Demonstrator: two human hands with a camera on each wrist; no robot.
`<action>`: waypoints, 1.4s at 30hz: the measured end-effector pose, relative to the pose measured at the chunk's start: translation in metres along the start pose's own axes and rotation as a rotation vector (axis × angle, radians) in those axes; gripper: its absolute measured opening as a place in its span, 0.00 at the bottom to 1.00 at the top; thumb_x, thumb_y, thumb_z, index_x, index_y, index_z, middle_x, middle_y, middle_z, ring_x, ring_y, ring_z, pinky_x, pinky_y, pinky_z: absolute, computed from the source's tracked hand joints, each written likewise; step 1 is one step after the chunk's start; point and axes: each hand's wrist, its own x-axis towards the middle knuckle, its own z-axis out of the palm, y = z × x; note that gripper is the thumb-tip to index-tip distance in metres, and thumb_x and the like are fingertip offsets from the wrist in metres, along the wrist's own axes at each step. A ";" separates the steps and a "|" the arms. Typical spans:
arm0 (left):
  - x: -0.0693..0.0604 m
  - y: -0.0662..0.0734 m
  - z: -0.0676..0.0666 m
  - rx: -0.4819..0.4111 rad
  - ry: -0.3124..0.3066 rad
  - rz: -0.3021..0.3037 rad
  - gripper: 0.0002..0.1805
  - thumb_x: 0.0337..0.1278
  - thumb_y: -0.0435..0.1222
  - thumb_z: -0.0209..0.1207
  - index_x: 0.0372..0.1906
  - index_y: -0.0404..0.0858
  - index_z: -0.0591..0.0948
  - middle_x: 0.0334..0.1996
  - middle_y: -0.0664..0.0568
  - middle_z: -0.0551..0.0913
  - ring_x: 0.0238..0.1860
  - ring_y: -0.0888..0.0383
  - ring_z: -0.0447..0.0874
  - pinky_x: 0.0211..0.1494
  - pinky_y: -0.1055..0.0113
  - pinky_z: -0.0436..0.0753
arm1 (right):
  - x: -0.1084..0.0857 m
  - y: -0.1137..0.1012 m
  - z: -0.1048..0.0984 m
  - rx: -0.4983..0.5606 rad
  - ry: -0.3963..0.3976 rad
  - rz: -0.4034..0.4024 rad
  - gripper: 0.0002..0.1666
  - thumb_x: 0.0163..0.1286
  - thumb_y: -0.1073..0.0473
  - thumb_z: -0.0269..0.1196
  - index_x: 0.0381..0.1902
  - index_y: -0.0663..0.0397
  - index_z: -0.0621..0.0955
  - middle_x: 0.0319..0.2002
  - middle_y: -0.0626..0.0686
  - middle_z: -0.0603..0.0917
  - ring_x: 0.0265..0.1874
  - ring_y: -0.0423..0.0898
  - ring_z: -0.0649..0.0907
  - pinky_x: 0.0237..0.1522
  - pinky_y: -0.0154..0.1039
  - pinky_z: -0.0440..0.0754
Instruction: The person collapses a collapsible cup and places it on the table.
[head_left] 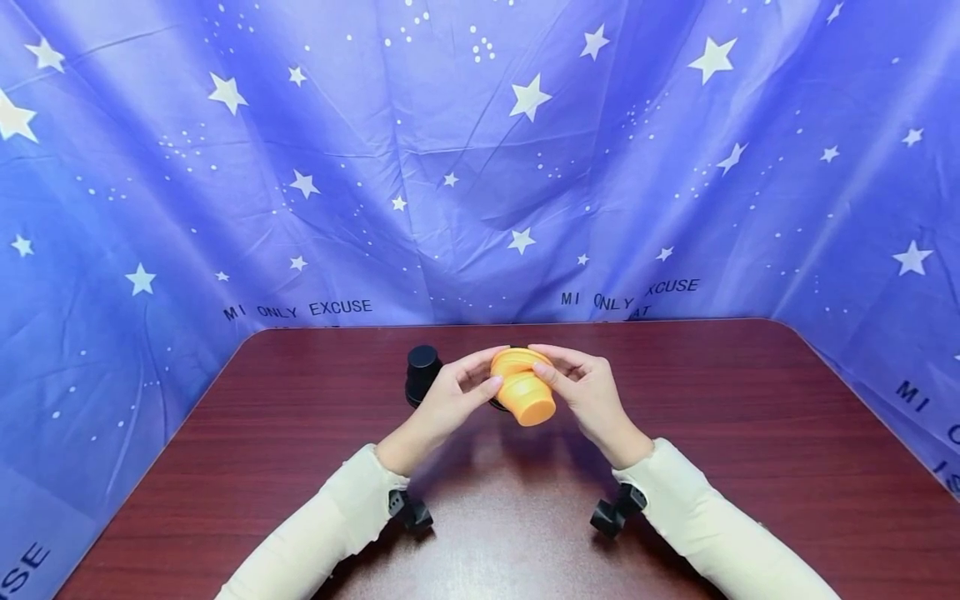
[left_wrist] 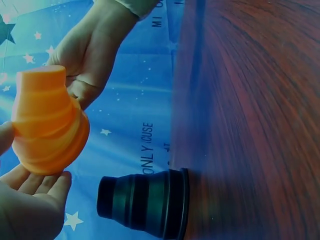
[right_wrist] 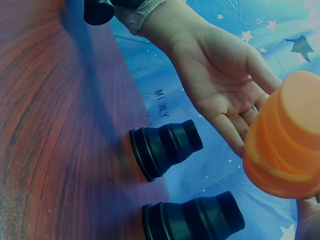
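Observation:
An orange ribbed cup (head_left: 528,398) is held above the table between both hands, its narrow end tilted toward the camera and its ribs slanted unevenly. My left hand (head_left: 444,405) grips its left side, thumb in front and fingers behind the wide rim. On the opposite side my right hand (head_left: 596,402) grips it the same way. The left wrist view shows the orange cup (left_wrist: 47,122) with fingers beneath its wide end. In the right wrist view the orange cup (right_wrist: 285,140) is partly cut off by the frame edge.
A black stepped cup (head_left: 423,373) stands narrow end up at the back, left of the orange one. Another black cup is mostly hidden behind the hands; the right wrist view shows two, one nearer (right_wrist: 195,218) and one farther (right_wrist: 167,147). A starry blue curtain (head_left: 465,208) hangs behind the table (head_left: 285,467).

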 end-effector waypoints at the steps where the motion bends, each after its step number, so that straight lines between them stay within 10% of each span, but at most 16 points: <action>1: 0.000 0.000 0.000 0.003 0.009 0.011 0.24 0.63 0.31 0.56 0.63 0.31 0.71 0.54 0.36 0.77 0.51 0.60 0.78 0.51 0.69 0.78 | 0.000 0.000 0.000 0.000 0.001 0.002 0.19 0.62 0.69 0.63 0.50 0.73 0.78 0.32 0.43 0.87 0.31 0.37 0.83 0.33 0.30 0.81; 14: 0.001 0.004 0.001 0.091 0.128 0.048 0.21 0.60 0.27 0.58 0.59 0.29 0.75 0.48 0.35 0.81 0.43 0.64 0.82 0.44 0.71 0.81 | 0.000 0.000 0.001 -0.024 -0.034 -0.002 0.18 0.63 0.67 0.63 0.50 0.72 0.79 0.32 0.42 0.87 0.31 0.37 0.84 0.35 0.32 0.83; 30: -0.008 0.037 0.012 0.331 0.081 0.031 0.20 0.56 0.25 0.60 0.55 0.22 0.75 0.50 0.34 0.80 0.47 0.45 0.82 0.45 0.70 0.81 | -0.002 0.004 0.003 -0.181 -0.139 0.005 0.19 0.59 0.67 0.67 0.49 0.65 0.81 0.43 0.62 0.85 0.35 0.38 0.84 0.36 0.32 0.82; 42: -0.005 0.034 0.008 0.277 0.066 0.026 0.21 0.57 0.25 0.59 0.56 0.23 0.74 0.52 0.34 0.79 0.50 0.44 0.80 0.48 0.71 0.80 | -0.002 -0.003 0.006 -0.207 -0.096 0.000 0.17 0.59 0.71 0.65 0.47 0.69 0.82 0.40 0.64 0.85 0.33 0.34 0.83 0.35 0.29 0.81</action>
